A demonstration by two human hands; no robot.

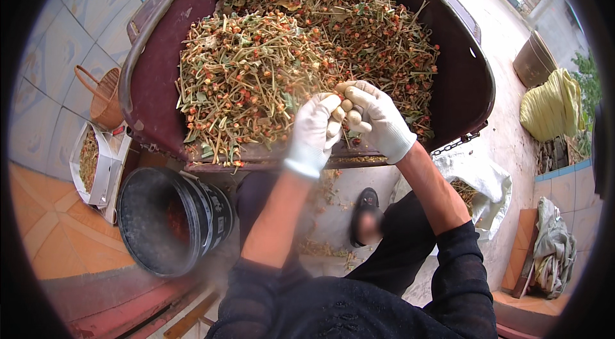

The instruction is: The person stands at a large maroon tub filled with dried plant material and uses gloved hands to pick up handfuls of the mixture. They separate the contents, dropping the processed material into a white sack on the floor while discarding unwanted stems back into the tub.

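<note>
A dark red cart bed holds a big heap of green stalks with small red-orange fruits. Both my hands wear white gloves with worn fingertips and meet at the heap's near edge. My left hand and my right hand have their fingers pinched together on a small sprig from the heap, mostly hidden between the fingers. My dark sleeves are pushed up the forearms.
A black bucket with some red bits inside stands at lower left below the cart. A white cardboard box of plant scraps and a wicker basket sit left. A white sack, a yellow bag and a tub are right.
</note>
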